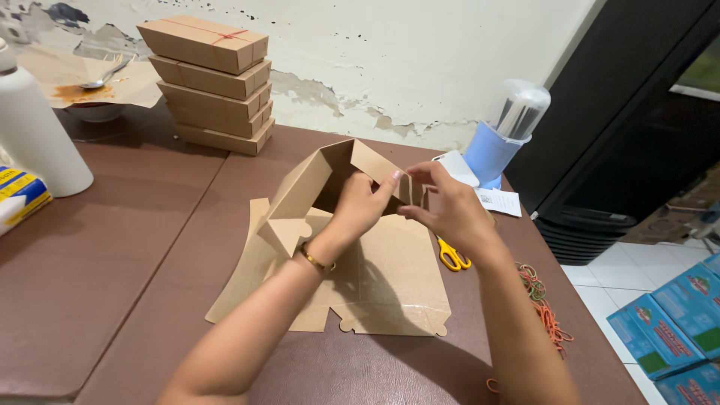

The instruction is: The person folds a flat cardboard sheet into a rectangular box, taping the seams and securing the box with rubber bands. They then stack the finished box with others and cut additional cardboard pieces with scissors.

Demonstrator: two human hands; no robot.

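A half-folded brown cardboard box (315,184) stands on a pile of flat box blanks (382,289) in the middle of the brown table. My left hand (361,206), with a gold bracelet at the wrist, reaches inside the box and presses a flap with its fingers. My right hand (448,210) pinches the box's right wall from outside. One side panel of the box stands upright and tilted to the left, and a triangular flap hangs at its lower left.
Folded boxes (214,82) are stacked at the back, the top one tied with a red band. Yellow scissors (452,257) and loose rubber bands (544,304) lie right. A blue straw holder (499,139), white bottle (34,127), bowl with spoon (94,86) and blue cartons (667,322) stand around.
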